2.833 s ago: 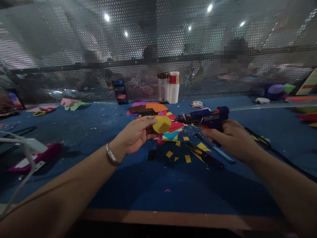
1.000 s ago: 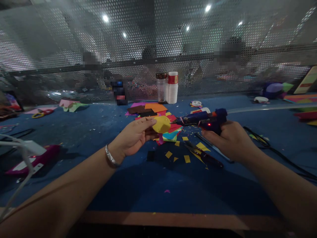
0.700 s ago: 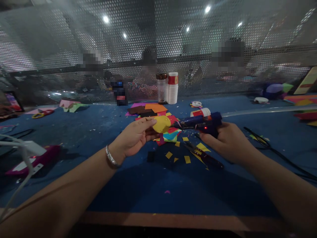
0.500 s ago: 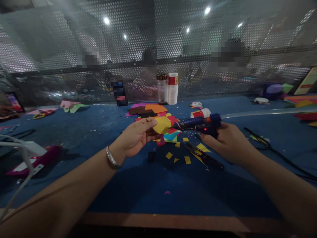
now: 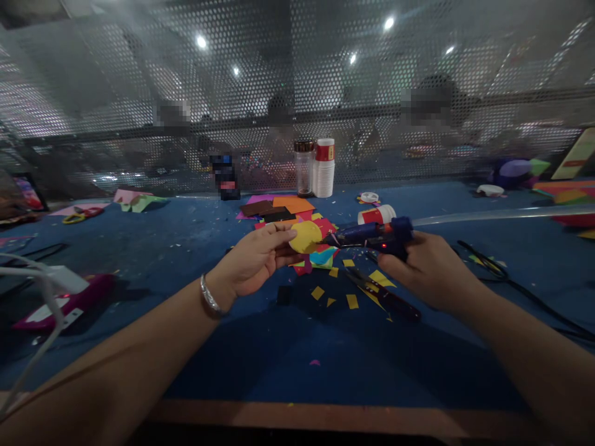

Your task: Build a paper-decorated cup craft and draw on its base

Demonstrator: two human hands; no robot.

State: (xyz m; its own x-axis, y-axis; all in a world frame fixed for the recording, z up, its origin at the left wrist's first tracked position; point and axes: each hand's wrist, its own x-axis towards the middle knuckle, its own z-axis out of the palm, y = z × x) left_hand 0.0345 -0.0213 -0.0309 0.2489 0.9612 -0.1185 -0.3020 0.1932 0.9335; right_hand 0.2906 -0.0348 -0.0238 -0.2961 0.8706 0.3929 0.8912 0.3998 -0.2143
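Between the thumb and fingers of my left hand (image 5: 257,260) is a round yellow paper disc (image 5: 305,238), held up over the table. My right hand (image 5: 430,266) wraps round the handle of a dark blue glue gun (image 5: 372,234), and a small red light glows on its side. The gun's nozzle points left and meets the disc's right edge; whether glue is coming out I cannot tell. A clear glue stick (image 5: 455,216) sticks out of the gun's back. Below lie dark-handled scissors (image 5: 388,296) and yellow paper scraps (image 5: 352,301).
Coloured paper sheets (image 5: 292,203) lie behind my hands, near a tipped paper cup (image 5: 377,215). Stacked white cups (image 5: 324,173) and a clear bottle (image 5: 304,170) stand by the mesh screen. A purple power strip (image 5: 88,300) is at left, a black cable (image 5: 525,294) at right.
The gun has tilted very slightly, its back end a little lower. Its nozzle stays at the disc's right edge, and my left hand keeps the same hold.
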